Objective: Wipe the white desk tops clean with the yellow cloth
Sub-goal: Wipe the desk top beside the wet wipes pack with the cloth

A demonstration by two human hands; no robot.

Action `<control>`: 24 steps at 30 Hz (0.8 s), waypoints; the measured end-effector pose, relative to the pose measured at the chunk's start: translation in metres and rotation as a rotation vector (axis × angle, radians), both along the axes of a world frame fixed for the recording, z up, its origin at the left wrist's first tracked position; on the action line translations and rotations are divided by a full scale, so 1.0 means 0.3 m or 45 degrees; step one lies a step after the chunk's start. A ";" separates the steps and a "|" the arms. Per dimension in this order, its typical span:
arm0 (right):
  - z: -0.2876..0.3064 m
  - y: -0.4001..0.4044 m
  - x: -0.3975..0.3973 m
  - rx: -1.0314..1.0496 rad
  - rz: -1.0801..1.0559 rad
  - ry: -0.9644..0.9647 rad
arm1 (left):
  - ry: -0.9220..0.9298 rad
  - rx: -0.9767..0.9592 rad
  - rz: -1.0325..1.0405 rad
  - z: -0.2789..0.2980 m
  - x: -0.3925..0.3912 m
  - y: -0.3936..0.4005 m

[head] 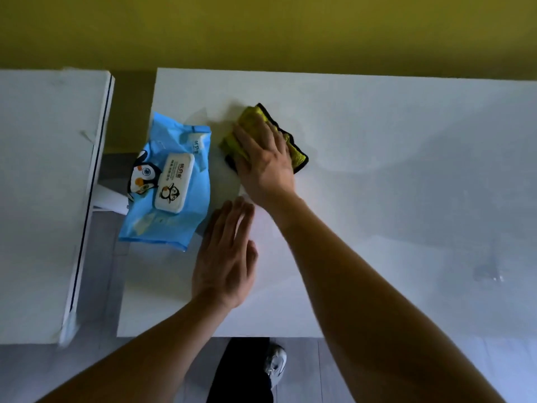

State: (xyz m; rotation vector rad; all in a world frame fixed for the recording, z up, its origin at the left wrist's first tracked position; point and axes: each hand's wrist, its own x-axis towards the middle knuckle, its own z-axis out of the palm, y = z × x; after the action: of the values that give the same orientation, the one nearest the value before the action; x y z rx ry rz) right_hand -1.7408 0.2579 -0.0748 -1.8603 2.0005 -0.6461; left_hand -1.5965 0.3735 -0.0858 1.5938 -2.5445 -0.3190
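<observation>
Head view: two desks (377, 199), one cloth (296, 154), perhaps one wipes pack (174, 181).

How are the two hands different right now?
The right hand presses flat on the yellow cloth; the left hand has nothing under it but the bare white desk. The right hand reaches farther back on the desk, while the left hand is nearer the front edge, beside the blue wipes pack. Both have straight fingers and sit over the same desk.
</observation>
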 end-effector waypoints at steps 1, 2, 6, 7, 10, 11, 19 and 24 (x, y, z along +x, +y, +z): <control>-0.006 0.001 -0.041 -0.049 0.032 -0.003 | 0.009 -0.009 -0.009 0.000 0.002 0.000; -0.015 0.011 -0.103 -0.086 0.000 0.009 | 0.020 -0.020 -0.020 0.000 0.002 0.000; -0.024 0.068 -0.431 0.028 -0.636 0.117 | 0.033 -0.058 0.011 0.010 -0.017 -0.030; -0.016 0.074 -0.498 0.075 -0.793 0.114 | 0.056 -0.061 0.023 0.014 -0.029 -0.050; 0.005 0.028 -0.558 0.169 -1.115 0.044 | 0.184 -0.092 -0.023 0.020 -0.085 -0.125; 0.007 0.001 -0.531 0.190 -1.143 0.047 | 0.221 -0.092 -0.042 0.018 -0.107 -0.148; 0.006 -0.225 -0.041 0.042 0.021 0.080 | 0.066 -0.018 -0.011 -0.013 -0.142 -0.181; -0.041 -0.188 -0.302 0.085 -0.374 0.229 | 0.071 0.008 -0.027 -0.008 -0.155 -0.187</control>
State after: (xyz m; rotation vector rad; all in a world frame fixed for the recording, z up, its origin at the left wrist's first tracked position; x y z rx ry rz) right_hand -1.8315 0.2015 -0.0872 -1.6522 2.4085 -0.4931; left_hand -1.6429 0.3173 -0.0882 1.5390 -2.5229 -0.3688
